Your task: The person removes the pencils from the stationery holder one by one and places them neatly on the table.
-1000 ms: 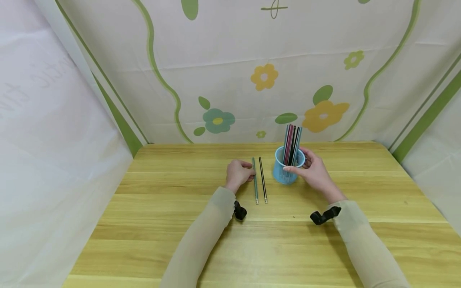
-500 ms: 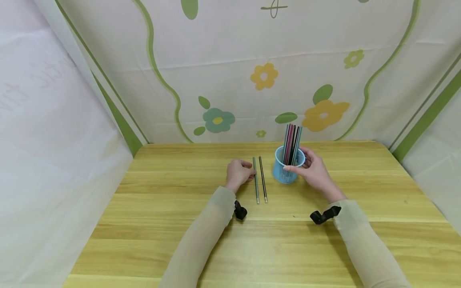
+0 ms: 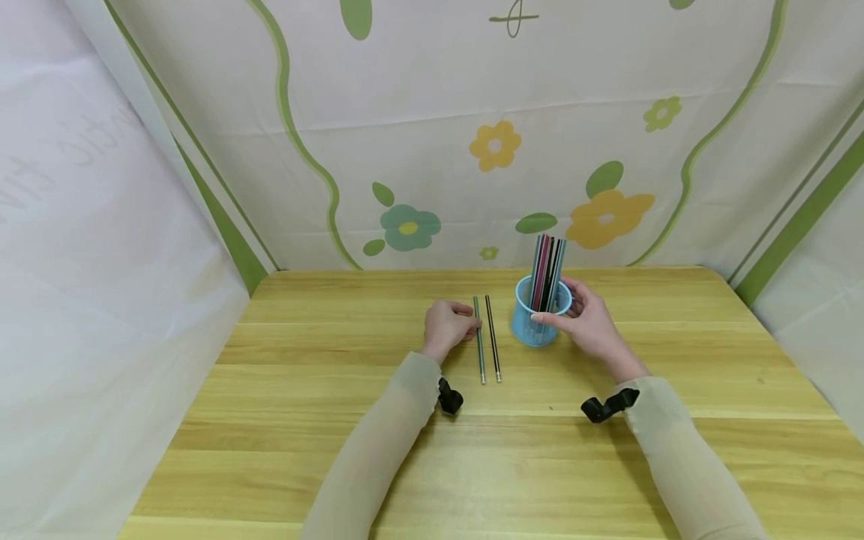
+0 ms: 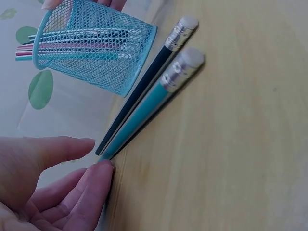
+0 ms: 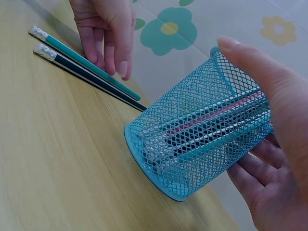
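My left hand [image 3: 448, 327] reaches in from the left, its fingertips at the side of a teal pencil [image 3: 481, 351] lying on the table. In the left wrist view the thumb [image 4: 72, 148] stands apart from the fingers, with no pinch on the pencil. A black pencil [image 3: 494, 341] lies just right of the teal one, eraser ends toward me. With my right hand [image 3: 594, 326] I grip a light blue mesh pencil cup [image 5: 192, 139], thumb at the rim and fingers around the far side. Several pencils [image 3: 548, 274], pink, black and blue, stand inside it.
The wooden table [image 3: 513, 465] ends at a white cloth backdrop [image 3: 418, 82] with printed flowers. White cloth also hangs on both sides. A black wrist camera [image 3: 450, 396] sits on the left sleeve, another black camera [image 3: 607, 405] on the right.
The teal pencil's eraser end has shifted very slightly right, toward the black pencil. Both hands and the pencil cup stay where they were.
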A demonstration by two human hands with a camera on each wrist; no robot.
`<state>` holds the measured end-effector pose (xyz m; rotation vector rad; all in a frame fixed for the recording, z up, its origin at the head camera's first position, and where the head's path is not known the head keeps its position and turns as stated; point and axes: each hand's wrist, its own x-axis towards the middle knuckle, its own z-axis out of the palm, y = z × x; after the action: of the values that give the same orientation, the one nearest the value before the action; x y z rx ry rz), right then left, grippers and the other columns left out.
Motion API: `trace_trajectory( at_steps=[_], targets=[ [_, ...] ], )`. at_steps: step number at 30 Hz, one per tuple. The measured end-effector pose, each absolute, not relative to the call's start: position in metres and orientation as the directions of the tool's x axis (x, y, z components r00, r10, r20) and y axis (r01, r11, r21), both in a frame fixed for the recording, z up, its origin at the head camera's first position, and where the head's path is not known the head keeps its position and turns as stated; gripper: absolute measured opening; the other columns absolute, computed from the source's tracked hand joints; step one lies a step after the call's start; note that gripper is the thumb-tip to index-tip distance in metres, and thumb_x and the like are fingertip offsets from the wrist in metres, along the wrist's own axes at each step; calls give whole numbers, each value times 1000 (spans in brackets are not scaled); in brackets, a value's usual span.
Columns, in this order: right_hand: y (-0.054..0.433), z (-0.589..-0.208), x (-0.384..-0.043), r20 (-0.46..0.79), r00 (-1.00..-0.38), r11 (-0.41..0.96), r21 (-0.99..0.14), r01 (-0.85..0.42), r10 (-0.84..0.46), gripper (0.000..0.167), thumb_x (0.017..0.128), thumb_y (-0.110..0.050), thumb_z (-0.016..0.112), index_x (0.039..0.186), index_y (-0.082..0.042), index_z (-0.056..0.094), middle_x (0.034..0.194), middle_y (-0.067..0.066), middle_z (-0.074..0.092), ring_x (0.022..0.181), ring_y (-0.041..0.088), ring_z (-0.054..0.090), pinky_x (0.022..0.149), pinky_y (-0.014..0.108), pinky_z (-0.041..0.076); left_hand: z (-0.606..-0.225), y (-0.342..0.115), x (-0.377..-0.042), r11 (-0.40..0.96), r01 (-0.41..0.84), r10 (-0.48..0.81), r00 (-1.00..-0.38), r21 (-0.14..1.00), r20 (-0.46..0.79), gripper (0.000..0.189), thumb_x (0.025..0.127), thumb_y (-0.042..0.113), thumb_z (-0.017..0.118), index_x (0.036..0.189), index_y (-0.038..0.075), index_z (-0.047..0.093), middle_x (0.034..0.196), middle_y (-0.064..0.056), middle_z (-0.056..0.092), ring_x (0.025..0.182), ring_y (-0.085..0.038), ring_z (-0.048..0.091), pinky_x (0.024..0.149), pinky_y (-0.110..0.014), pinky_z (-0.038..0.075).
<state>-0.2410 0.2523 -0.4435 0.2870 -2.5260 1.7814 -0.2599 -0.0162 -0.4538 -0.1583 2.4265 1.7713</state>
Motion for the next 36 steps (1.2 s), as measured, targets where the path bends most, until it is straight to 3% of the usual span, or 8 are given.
trace_trajectory(
  at_steps=[13, 22, 28, 33, 36],
  targets=[
    [250, -443, -239, 152, -980, 305, -934, -186, -132, 89, 86, -22, 86, 155, -1, 34, 145, 19, 51, 131, 33, 52, 104, 21, 44, -436, -25, -266, 231, -49, -2, -999, 972, -49, 32, 86, 18, 84, 114, 5, 77, 87, -3, 72, 86, -32, 73, 77, -43, 62],
    [250, -444, -240, 179, -975, 300, -930, -213, -135, 84, 87, -18, 85, 154, 0, 36, 142, 19, 53, 127, 33, 54, 100, 19, 47, -417, -14, -273, 188, 93, 92, -993, 978, 76, 34, 87, 25, 85, 117, 12, 77, 98, 3, 75, 90, -12, 70, 80, -28, 59],
    [250, -445, -239, 179, -974, 296, -931, -213, -135, 85, 87, -18, 85, 154, 0, 35, 142, 20, 53, 128, 34, 54, 102, 23, 47, -407, 2, -278, 210, 184, 157, -976, 960, 152, 33, 90, 26, 82, 120, 14, 76, 98, 9, 74, 94, -9, 69, 85, -29, 57],
    [250, -444, -240, 175, -975, 296, -932, -209, -135, 87, 87, -19, 85, 154, -1, 35, 143, 19, 53, 128, 33, 54, 107, 32, 46, -399, 15, -285, 192, 208, 191, -967, 959, 171, 31, 91, 24, 81, 120, 15, 75, 99, 11, 74, 94, -7, 68, 85, -27, 57],
    [251, -444, -239, 169, -976, 300, -932, -203, -136, 88, 86, -20, 86, 155, -2, 34, 144, 19, 53, 128, 32, 54, 107, 32, 46, -394, 24, -289, 190, 201, 198, -967, 961, 163, 30, 91, 24, 81, 119, 16, 76, 100, 10, 74, 95, -7, 68, 85, -26, 57]
  ],
)
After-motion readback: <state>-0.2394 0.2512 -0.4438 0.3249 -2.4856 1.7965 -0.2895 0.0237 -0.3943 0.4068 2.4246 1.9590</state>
